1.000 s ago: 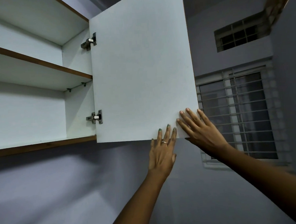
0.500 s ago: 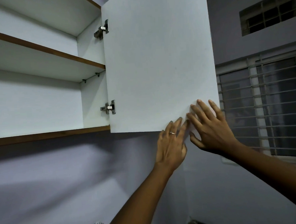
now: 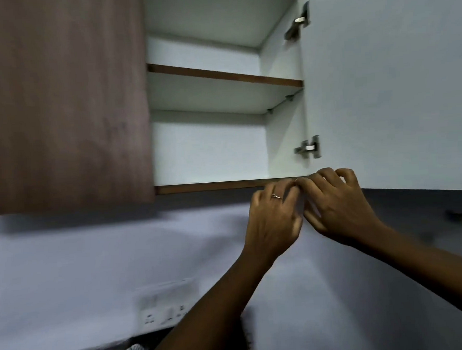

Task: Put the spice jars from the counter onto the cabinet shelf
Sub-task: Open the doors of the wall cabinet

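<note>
Reaching up from below, both arms meet at the bottom corner of the open cabinet. The left hand (image 3: 271,218), wearing a ring, has its fingers curled loosely just under the brown front edge of the lower shelf (image 3: 211,186), holding nothing. The right hand (image 3: 337,209) sits touching it, fingers bent like claws against the lower edge of the open white door (image 3: 394,83), gripping nothing that can be seen. Motion blur softens both hands. Inside the cabinet, the upper shelf (image 3: 223,75) shows white surfaces with brown edging. A closed brown door (image 3: 60,104) hangs to the left. No spice jars appear anywhere in view.
</note>
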Demonstrator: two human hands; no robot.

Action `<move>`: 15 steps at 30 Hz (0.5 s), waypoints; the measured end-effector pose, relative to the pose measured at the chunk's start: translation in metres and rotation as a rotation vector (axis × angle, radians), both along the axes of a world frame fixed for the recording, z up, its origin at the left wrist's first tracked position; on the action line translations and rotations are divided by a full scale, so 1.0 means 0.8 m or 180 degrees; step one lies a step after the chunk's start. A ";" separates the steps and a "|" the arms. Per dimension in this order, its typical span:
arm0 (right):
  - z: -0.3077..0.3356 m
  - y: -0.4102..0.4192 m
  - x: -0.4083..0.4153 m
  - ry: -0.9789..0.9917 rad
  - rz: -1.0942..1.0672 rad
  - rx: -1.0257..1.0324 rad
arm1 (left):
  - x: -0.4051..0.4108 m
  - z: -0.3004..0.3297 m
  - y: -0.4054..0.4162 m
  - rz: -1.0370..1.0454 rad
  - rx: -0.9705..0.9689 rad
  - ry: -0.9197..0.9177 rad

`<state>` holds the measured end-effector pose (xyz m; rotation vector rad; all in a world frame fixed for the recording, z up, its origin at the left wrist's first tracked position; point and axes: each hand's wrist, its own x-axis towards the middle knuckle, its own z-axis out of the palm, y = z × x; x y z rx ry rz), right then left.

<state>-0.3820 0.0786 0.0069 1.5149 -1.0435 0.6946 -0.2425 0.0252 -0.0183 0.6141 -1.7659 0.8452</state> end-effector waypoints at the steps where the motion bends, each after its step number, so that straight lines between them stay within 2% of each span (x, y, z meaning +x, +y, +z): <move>1: -0.002 -0.011 0.022 -0.0028 0.0173 0.0037 | 0.024 -0.002 -0.003 0.0159 -0.0077 0.0018; 5: -0.011 -0.045 0.120 -0.0216 0.0877 0.0286 | 0.124 -0.004 -0.006 0.0894 -0.0189 0.0014; 12: -0.007 -0.093 0.270 -0.0725 0.1955 0.0935 | 0.271 0.013 -0.013 0.1718 0.0015 0.0180; 15: 0.001 -0.119 0.321 -0.1222 0.2308 0.1182 | 0.320 0.021 -0.024 0.2061 0.0145 0.0179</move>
